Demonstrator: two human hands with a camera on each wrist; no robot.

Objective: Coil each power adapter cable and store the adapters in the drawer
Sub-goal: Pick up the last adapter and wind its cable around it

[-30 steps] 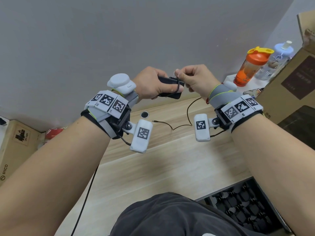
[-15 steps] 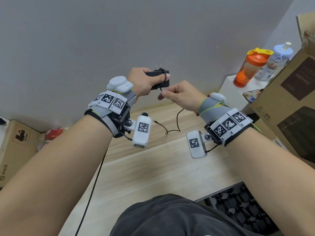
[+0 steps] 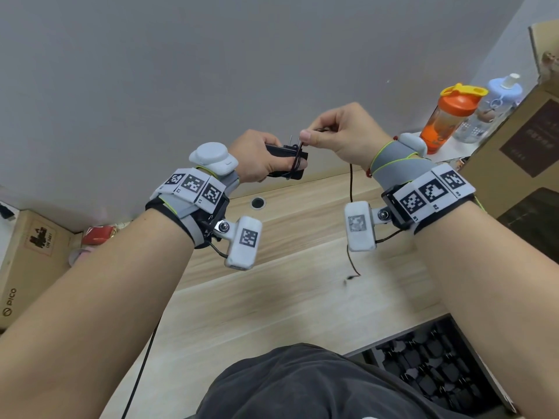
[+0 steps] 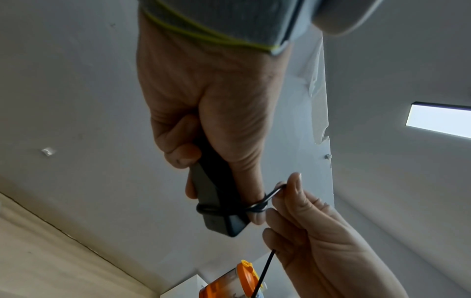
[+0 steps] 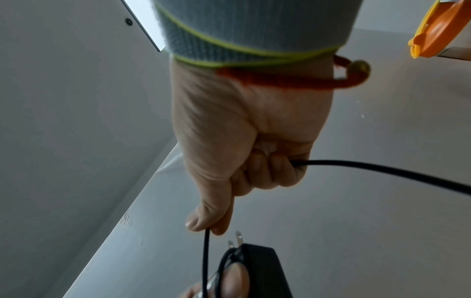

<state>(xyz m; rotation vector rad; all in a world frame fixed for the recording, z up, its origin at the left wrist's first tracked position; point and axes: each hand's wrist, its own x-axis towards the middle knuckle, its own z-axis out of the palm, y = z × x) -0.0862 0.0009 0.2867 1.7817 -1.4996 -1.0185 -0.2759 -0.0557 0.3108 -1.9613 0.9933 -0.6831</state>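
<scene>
an open drawer full of black adapters sits at the desk's near edge. above the desk, the left hand grips a black power adapter, prongs up, while the right hand pinches its cable, looped around the body, the loose end trailing onto the wood. an orange shaker bottle stands far right.

adapter body mostly hidden in left hand, drawer cut off by frame edge

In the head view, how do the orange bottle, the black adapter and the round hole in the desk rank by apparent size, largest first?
1. Orange bottle, though it stands farther back.
2. Black adapter, partly hidden by the left hand.
3. Round hole, clearly smallest.
</scene>
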